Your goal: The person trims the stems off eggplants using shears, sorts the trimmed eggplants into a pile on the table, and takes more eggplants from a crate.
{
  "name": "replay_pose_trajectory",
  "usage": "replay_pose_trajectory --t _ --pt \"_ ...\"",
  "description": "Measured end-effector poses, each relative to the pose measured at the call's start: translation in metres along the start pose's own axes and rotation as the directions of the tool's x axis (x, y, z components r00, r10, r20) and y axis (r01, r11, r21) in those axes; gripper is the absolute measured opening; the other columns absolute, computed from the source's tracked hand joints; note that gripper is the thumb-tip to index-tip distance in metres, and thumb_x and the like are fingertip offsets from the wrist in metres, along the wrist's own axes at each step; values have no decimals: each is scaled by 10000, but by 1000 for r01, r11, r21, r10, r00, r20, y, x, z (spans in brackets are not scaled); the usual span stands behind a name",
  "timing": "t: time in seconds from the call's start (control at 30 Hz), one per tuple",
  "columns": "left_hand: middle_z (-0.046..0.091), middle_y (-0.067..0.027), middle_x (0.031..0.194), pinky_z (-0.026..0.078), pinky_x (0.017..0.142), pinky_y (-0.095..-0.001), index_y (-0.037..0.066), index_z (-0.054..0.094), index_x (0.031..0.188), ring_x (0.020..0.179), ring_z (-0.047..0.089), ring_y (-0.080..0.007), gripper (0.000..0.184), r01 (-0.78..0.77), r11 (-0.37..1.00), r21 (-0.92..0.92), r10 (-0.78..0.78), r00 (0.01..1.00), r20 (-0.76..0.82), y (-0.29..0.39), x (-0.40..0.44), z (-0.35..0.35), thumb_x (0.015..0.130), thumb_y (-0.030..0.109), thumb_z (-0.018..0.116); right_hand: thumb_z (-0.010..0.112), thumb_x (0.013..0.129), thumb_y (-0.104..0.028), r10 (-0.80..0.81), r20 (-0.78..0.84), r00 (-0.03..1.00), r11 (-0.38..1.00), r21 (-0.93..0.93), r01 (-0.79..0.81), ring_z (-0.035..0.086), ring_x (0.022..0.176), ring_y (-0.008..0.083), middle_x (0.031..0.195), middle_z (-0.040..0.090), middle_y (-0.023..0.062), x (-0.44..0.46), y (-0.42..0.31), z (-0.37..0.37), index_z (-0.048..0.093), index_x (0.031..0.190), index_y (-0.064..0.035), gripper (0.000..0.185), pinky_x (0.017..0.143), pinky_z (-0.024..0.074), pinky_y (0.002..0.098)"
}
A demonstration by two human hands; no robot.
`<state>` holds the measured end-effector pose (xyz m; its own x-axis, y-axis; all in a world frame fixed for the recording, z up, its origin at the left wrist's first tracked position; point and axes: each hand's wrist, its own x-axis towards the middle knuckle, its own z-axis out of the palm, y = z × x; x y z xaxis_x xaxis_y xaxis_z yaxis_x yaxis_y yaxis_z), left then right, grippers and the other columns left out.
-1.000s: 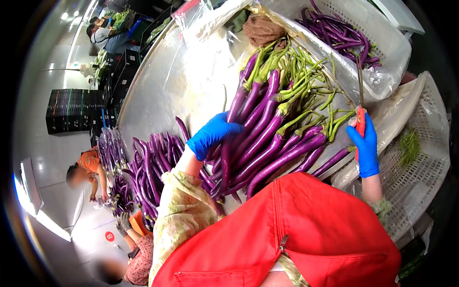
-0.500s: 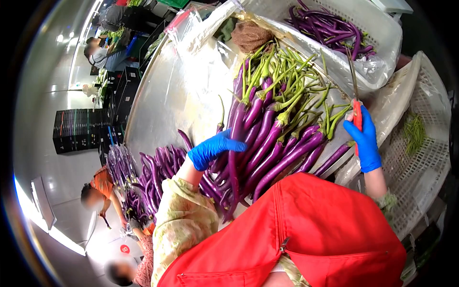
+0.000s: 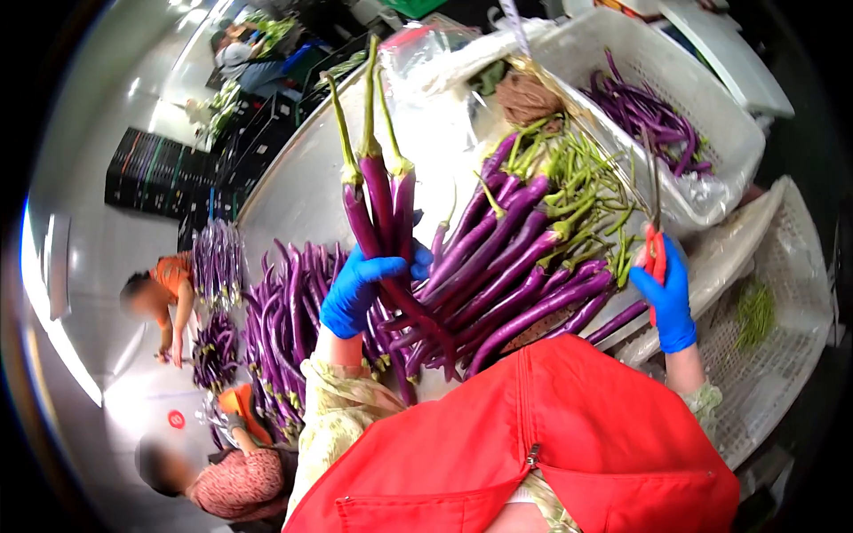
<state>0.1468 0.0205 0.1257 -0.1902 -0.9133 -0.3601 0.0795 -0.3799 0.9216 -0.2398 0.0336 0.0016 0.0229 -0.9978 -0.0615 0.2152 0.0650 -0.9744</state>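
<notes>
My left hand (image 3: 362,286), in a blue glove, is closed around several long purple eggplants (image 3: 380,200), their green stems pointing up above the metal table (image 3: 306,169). In my right hand (image 3: 666,293), also gloved in blue, are red-handled scissors (image 3: 656,253) with the blades pointing away from me. Between my hands lies a large pile of eggplants (image 3: 515,266) with long green stems toward the far right side. Another heap of eggplants (image 3: 283,329) lies to the left of my left forearm.
A white crate (image 3: 742,147) at the back right holds eggplants. Below it, another lined basket (image 3: 786,329) contains green stem pieces. A brown cloth (image 3: 529,98) sits at the far table edge. Two people work at the left; black crates (image 3: 160,173) stand behind them.
My left hand has lifted several eggplants off the pile and holds them with stems upward. The scissors, still in my right hand, now have their blades slightly apart.
</notes>
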Motion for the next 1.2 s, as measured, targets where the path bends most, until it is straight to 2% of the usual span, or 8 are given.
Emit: replay_pose_trajectory --t 0.07,0.17,0.2,0.4,0.47,0.57,0.97,1.2 --pt "590 -213 1021 498 774 -324 -23 285 1359 815 623 -250 801 -65 994 -91 66 998 14 16 -19 4 662 155 637 626 760 21 -159 175 972 985 -32 167 489 802 76 891 514 2 -1 8 12 415 1294 -17 576 785 422 222" --pt "549 -284 1108 516 760 -342 -34 240 1372 808 641 -291 812 -97 988 -120 109 990 95 24 -34 -9 679 155 619 658 752 -31 -32 372 928 958 -252 134 525 1010 88 1111 554 57 -5 -39 43 415 1296 -28 596 842 419 223" --pt "543 -292 1117 518 758 -342 -37 234 1373 806 643 -294 811 -93 988 -127 108 987 118 24 -37 -8 684 155 615 656 747 -26 -146 447 882 874 -360 327 513 1086 112 1187 535 76 0 -40 47 417 1293 -25 595 885 414 241" --pt "609 -231 1025 516 738 -329 -65 458 1208 793 637 -241 621 -55 992 116 30 979 201 19 -45 12 683 188 677 625 762 14 -37 462 886 984 -139 113 491 1160 154 1242 493 91 4 -67 63 367 1305 12 601 938 389 254" --pt "609 -228 1025 515 742 -333 -62 452 1213 798 637 -240 624 -19 980 198 -24 977 212 15 -44 17 687 181 683 594 773 46 -123 490 863 935 -234 266 502 1144 126 1249 491 76 5 -65 59 368 1306 -2 582 922 407 237" --pt "608 -227 1031 513 753 -349 -42 440 1233 809 637 -242 617 14 984 176 -65 955 288 16 -44 32 700 143 690 591 773 35 13 469 883 995 -92 34 515 1129 124 1240 505 80 -5 -80 66 399 1276 7 539 922 411 246" --pt "634 -166 984 501 765 -298 -32 459 1228 837 626 -199 556 120 964 238 -188 938 292 15 -40 51 740 121 678 574 769 -4 -38 454 890 741 -585 330 596 969 110 1063 629 103 -7 -49 45 465 1211 38 456 782 461 217" --pt "634 -116 893 507 721 -274 -33 499 1174 795 614 -168 459 166 966 199 -199 967 157 -4 -31 42 762 89 659 610 764 -43 67 341 938 733 -654 186 556 1005 131 1151 574 115 -28 -20 25 412 1263 40 543 842 442 260"
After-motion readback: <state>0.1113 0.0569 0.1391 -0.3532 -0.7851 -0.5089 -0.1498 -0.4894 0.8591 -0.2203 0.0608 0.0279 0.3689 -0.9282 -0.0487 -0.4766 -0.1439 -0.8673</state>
